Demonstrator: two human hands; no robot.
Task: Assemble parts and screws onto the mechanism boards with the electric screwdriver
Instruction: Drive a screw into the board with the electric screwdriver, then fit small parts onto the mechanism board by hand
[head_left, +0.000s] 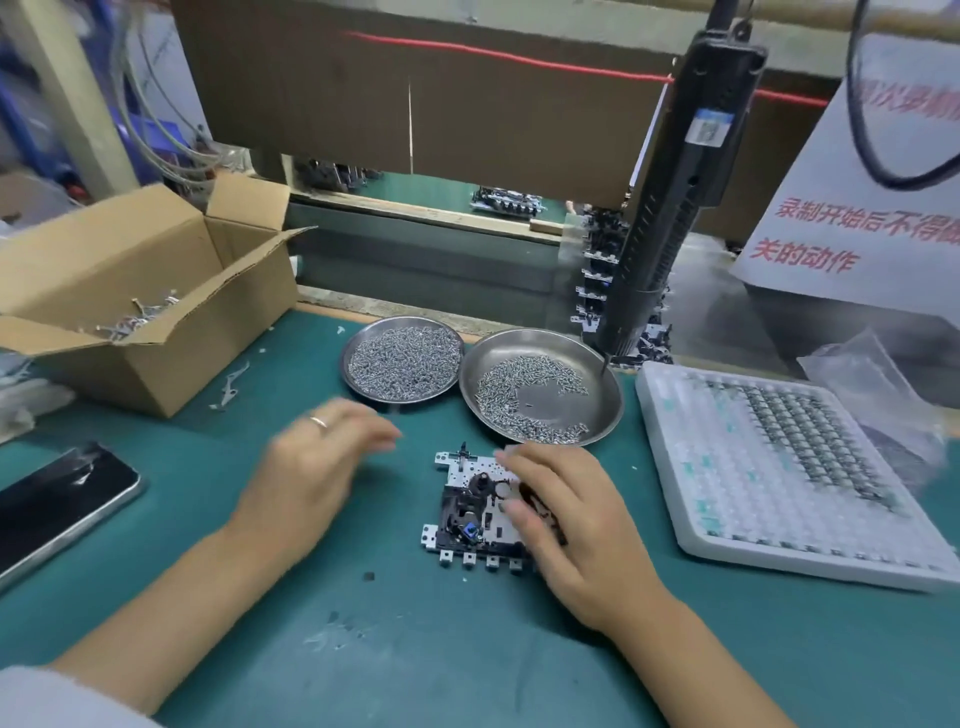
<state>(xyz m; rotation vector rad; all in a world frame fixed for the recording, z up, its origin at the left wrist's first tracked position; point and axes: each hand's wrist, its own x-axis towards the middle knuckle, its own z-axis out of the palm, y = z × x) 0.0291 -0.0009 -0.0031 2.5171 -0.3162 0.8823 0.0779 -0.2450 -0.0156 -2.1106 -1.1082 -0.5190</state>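
The board (470, 512) on the desk (415, 649) is pressed by the flat right hand (563, 525), while the left hand (317, 462) is held open beside it.

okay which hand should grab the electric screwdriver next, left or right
Probably the right hand: the electric screwdriver hangs on its side, above the right screw dish. The left hand is farther away, blurred, left of the mechanism board.

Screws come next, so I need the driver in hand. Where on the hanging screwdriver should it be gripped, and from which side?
Probably grip the screwdriver on its ribbed lower barrel, coming from the right with the right hand. It hangs tilted, tip over the right dish, so the barrel is free all round. The cable is at the top, and the left hand is farther away.
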